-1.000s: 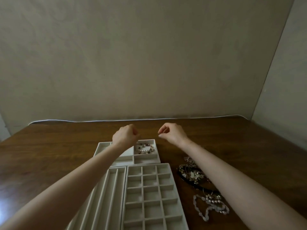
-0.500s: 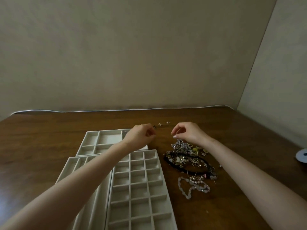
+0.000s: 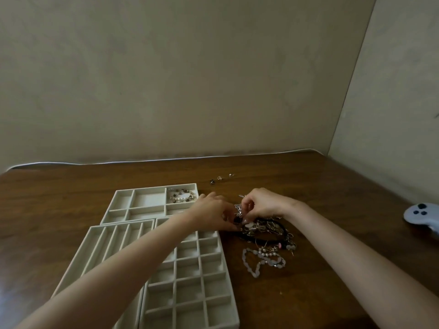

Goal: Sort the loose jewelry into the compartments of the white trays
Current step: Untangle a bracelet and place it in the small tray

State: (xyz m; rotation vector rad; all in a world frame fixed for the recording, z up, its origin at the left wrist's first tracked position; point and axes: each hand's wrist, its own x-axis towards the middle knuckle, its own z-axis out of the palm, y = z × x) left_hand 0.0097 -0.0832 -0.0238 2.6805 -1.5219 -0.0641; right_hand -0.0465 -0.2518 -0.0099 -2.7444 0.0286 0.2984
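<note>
Mostly, the busy spot was hard to see: both hands met over the jewelry pile (image 3: 266, 227) and their fingers covered its far left end. The right hand (image 3: 261, 205) had its fingers curled and pinched a small silver piece (image 3: 238, 208) at the top of the pile. The left hand (image 3: 213, 213) pinched the pile's left edge, though its fingertips were blurry. The left arm hid part of the grid tray (image 3: 200, 269) and a corner of the far tray (image 3: 156, 187). The grid tray and the long-slot tray (image 3: 95, 230) were cut off at the bottom of the picture. A grey-blue thing (image 3: 421, 214) was cut off at the right edge, and I could not tell what it was. The pile lay on the desk (image 3: 71, 186) just right of the grid tray, with a black band (image 3: 281, 230) looped through it. A pale bead string (image 3: 259, 260) lay just in front of the pile, stretched mostly left to right. Three tiny earrings (image 3: 219, 178) sat apart, farther back. A beaded bracelet (image 3: 181, 197) lay in the far tray's back right compartment, pointing left to right. Bare desk showed behind the trays, far to the left, and to the right of the pile. The long slots ran away from the person, leaning right.
</note>
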